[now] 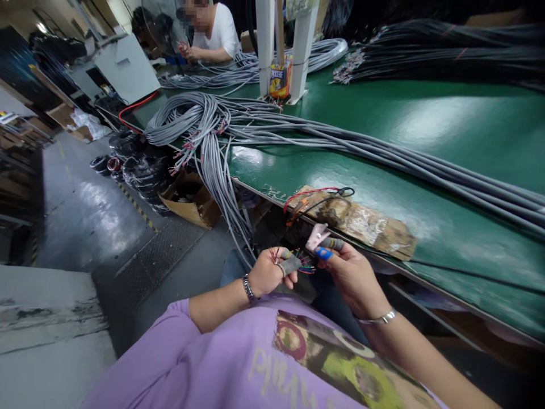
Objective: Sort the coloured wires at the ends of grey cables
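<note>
My left hand (267, 272) is closed around a bunch of thin coloured wires (306, 262), whose ends fan out towards my right hand. A grey cover sits on the left thumb, and a few reddish wire ends show behind it. Just to the right, my right hand (355, 278) pinches a small pale pink clip-like tool (317, 236) by its lower end. Blue tape wraps the right thumb, and a grey knitted cover is on a finger. The tool is close to the wire tips; whether they touch I cannot tell.
Grey cables (340, 139) lie along the green table (426, 122), some hanging over its edge. A taped cardboard piece (366, 222) with a soldering-iron-like lead lies nearby. Another person (217, 34) works at the back. An open carton (191, 204) stands on the floor.
</note>
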Available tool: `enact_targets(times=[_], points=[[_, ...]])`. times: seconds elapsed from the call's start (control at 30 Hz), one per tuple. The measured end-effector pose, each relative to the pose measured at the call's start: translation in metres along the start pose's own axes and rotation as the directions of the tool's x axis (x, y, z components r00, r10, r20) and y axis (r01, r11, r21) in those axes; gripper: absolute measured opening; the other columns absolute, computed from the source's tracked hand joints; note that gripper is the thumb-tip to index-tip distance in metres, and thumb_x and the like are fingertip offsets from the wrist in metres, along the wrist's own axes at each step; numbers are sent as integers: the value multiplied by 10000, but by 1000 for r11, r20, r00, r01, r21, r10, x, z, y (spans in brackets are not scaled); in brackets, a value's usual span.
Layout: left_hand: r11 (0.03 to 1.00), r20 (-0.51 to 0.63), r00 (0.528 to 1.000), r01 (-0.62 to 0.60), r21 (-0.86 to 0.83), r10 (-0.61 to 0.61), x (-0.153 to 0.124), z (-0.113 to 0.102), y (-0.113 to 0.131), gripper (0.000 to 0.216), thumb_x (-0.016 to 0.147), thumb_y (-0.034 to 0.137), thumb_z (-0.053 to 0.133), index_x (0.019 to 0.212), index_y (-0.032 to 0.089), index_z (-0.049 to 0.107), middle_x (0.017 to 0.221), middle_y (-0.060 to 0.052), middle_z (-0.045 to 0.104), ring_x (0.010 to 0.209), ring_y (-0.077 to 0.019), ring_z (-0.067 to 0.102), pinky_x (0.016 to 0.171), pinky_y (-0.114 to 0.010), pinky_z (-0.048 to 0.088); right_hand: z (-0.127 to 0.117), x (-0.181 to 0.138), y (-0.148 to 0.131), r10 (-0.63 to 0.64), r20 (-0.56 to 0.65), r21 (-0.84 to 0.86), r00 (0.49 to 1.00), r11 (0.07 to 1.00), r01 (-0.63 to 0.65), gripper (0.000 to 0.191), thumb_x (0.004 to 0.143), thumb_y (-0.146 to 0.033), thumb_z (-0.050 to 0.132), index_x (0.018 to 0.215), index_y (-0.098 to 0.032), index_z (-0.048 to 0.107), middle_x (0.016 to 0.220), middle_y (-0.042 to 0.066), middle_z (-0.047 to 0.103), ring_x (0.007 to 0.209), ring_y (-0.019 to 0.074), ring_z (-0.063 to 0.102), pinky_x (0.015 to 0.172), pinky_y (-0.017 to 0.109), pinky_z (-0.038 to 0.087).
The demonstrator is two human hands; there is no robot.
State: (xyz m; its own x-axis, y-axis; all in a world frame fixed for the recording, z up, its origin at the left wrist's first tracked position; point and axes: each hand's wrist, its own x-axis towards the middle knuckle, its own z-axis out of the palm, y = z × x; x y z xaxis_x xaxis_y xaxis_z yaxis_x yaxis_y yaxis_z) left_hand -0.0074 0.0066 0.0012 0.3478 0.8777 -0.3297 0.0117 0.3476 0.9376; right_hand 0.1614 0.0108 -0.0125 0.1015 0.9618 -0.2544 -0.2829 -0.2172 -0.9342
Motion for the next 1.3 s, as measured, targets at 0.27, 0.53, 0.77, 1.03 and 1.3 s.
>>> enact_targets(times=[0.27,0.53,0.77,1.03,1.3], points=[[995,-21,1000,-13,-102,11,1,-4,2,447,680,548,683,608,146,502,490,10,565,356,-66,496,340,-173,268,-4,5,-2,144,148,93,978,983,-159,405,707,-610,660,766,-212,619,727,44,652,560,143,549,549,289,485],[977,93,995,54,-207,-36,4,0,25,465,567,538,757,635,149,512,466,21,563,322,-73,485,304,-169,253,4,14,-18,79,285,2,955,997,-82,427,751,-644,597,748,-217,611,675,23,609,571,152,531,565,292,465],[964,131,991,60,-259,-27,12,0,25,411,586,471,771,662,141,538,474,23,575,316,-71,480,308,-164,304,-3,11,-7,-57,45,-59,997,996,60,429,776,-649,563,648,-239,580,586,13,571,518,150,483,518,295,408],[975,119,993,49,-216,-24,13,-1,20,415,598,477,762,643,140,523,463,24,563,316,-65,475,303,-161,259,2,10,-13,23,95,10,995,1000,-24,403,681,-613,689,627,-223,605,553,-6,562,501,135,462,529,291,406],[988,65,998,36,-148,-26,8,-1,15,426,617,493,751,627,138,516,469,24,562,326,-64,485,315,-156,272,-1,-1,-7,134,301,55,944,986,-157,414,703,-616,675,808,-215,663,755,39,650,641,163,550,605,306,457]])
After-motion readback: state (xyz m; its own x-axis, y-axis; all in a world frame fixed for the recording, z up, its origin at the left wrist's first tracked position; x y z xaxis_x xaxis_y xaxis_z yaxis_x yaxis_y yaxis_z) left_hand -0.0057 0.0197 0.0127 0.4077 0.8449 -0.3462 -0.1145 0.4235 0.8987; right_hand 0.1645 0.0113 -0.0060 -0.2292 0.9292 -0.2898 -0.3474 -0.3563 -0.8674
